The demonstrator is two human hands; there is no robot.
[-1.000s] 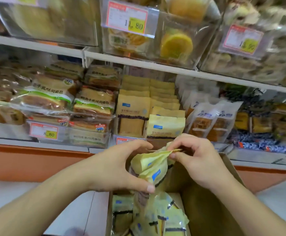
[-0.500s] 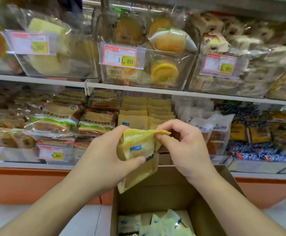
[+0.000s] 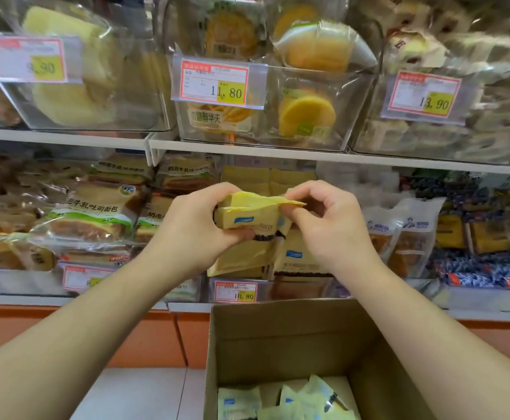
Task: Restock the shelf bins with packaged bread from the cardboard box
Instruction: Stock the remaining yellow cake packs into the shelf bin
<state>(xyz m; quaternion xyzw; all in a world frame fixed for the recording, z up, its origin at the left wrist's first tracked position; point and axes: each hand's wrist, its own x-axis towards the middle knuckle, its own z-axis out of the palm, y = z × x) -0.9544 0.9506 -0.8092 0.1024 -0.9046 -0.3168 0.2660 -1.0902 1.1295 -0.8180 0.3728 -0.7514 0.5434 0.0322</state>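
White shelf (image 3: pixel 247 146), clear bins (image 3: pixel 308 140), cardboard box (image 3: pixel 278 334).

A matt yellow wrapper, creased like thin paper-look film, was seen on the bread packet (image 3: pixel 252 218). The cardboard box (image 3: pixel 293 338) was made of plain brown corrugated board, dull and unprinted. Clear, glossy hard plastic was used for the upper bins (image 3: pixel 353 116), and light was reflected from their walls. The toast packs (image 3: pixel 90 213) were wrapped in shiny transparent film. The shelf edge (image 3: pixel 247 150) appeared smooth, white and painted.
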